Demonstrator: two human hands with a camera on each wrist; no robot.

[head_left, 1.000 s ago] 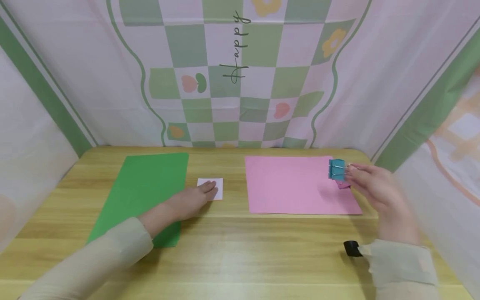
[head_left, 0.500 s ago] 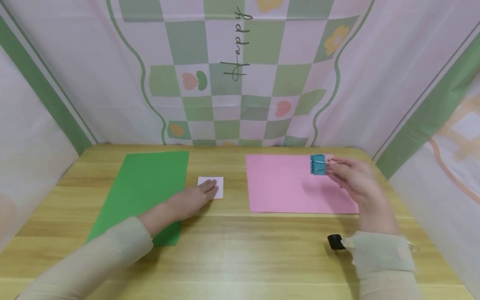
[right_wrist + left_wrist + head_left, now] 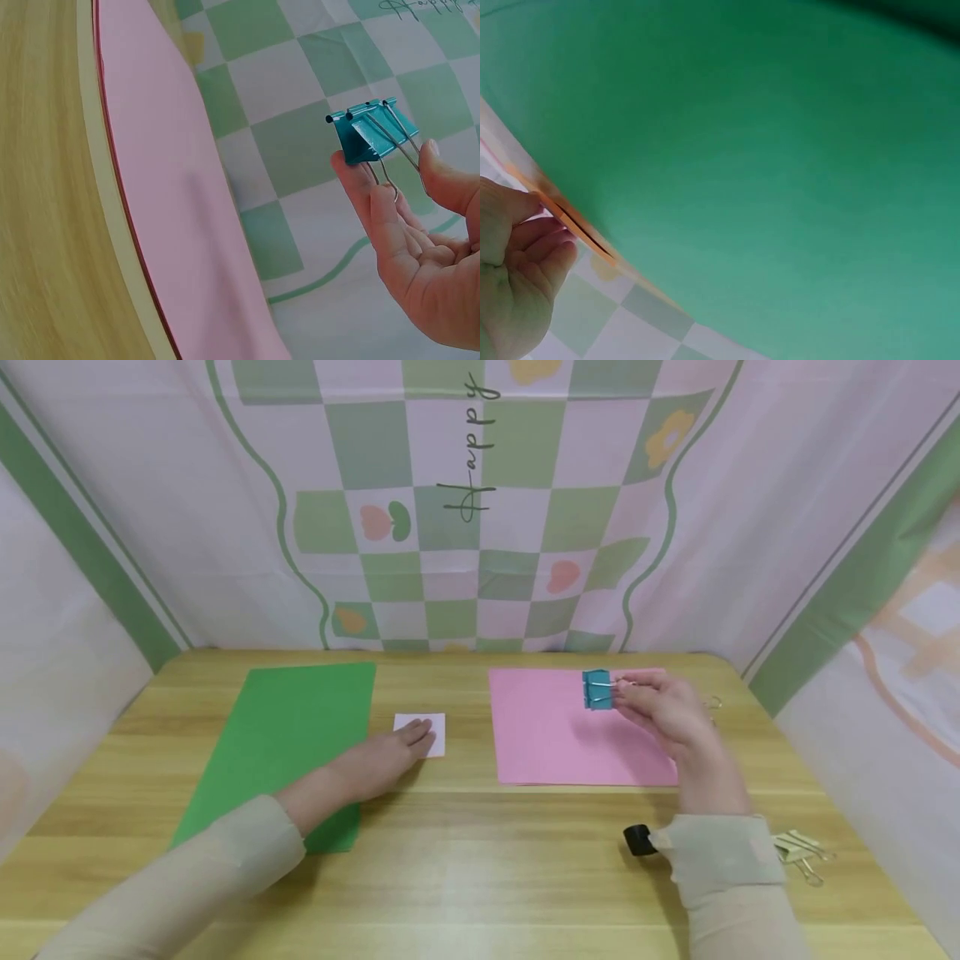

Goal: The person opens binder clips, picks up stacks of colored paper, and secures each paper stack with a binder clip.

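Note:
A teal binder clip [image 3: 597, 690] hangs above the pink paper [image 3: 547, 727], held by its wire handles in my right hand [image 3: 667, 714]. In the right wrist view the thumb presses one handle of the binder clip [image 3: 375, 133] and the fingers back the other. My left hand [image 3: 382, 762] rests with extended fingers on a small white square [image 3: 438, 745], perhaps a note pad. In the left wrist view that hand [image 3: 521, 262] has thumb and fingertips at a thin orange edge [image 3: 585, 232]. Its forearm crosses the green paper [image 3: 300, 718].
Pale yellow binder clips [image 3: 798, 847] lie at the right, beside the right sleeve. A wire handle [image 3: 714, 702] shows behind the right hand, its clip mostly hidden. A patterned curtain [image 3: 480, 568] rises along the back of the wooden table [image 3: 465, 877].
My right hand has moved left over the pink paper with the teal binder clip. That uncovers the yellow clips at the right. My left hand has stayed on the white square.

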